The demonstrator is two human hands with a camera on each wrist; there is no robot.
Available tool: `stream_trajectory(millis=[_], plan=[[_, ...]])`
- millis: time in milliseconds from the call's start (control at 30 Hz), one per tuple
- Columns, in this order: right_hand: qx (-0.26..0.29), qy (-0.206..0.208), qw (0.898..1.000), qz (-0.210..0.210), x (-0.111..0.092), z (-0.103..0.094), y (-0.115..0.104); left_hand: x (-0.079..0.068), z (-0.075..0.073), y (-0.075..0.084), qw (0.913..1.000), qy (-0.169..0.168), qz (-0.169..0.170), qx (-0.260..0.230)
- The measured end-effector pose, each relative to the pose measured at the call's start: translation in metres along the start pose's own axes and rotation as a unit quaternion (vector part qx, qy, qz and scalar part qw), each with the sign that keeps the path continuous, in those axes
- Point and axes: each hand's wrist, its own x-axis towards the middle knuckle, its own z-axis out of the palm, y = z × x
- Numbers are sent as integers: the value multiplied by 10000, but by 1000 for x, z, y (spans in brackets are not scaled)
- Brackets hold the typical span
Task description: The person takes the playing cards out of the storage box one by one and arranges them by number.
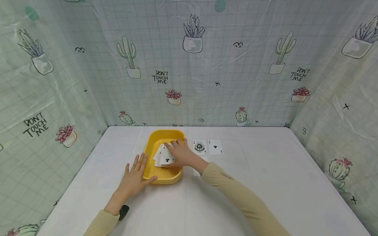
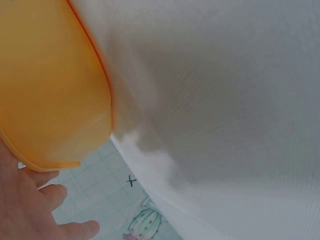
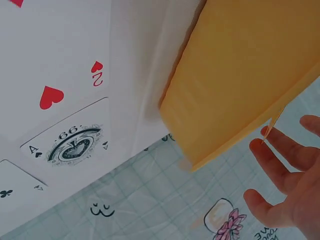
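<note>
A yellow tray [image 1: 163,181] stands on the white table. Inside it lies a small fanned group of playing cards [image 1: 157,162], with a club card [image 1: 166,159] on top. My right hand [image 1: 182,154] reaches over the tray's right rim and grips a card among these, its fingertips at the far edge. In the right wrist view a thin card edge [image 3: 273,124] shows at the fingertips; the thumb is hidden there. My left hand [image 1: 133,179] rests on the tray's left rim with straight, spread fingers, the thumb over the near rim.
Right of the tray lie an ace of spades [image 1: 199,147] and an ace of clubs [image 1: 215,147], side by side. A two of hearts [image 3: 52,97] lies nearer, mostly covered by my right forearm in the head view. A patterned curtain [image 1: 218,98] encloses the table's back and sides.
</note>
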Motion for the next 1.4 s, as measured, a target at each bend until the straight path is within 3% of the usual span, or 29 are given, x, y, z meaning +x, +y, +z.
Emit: stream_trajectory(millis=[533, 1400], plan=[[342, 278, 9990, -21, -23, -2, 19, 1, 1, 0, 10000, 61, 31, -32], [467, 1133, 9924, -109, -74, 1, 52, 2, 1, 0, 10000, 56, 28, 1]])
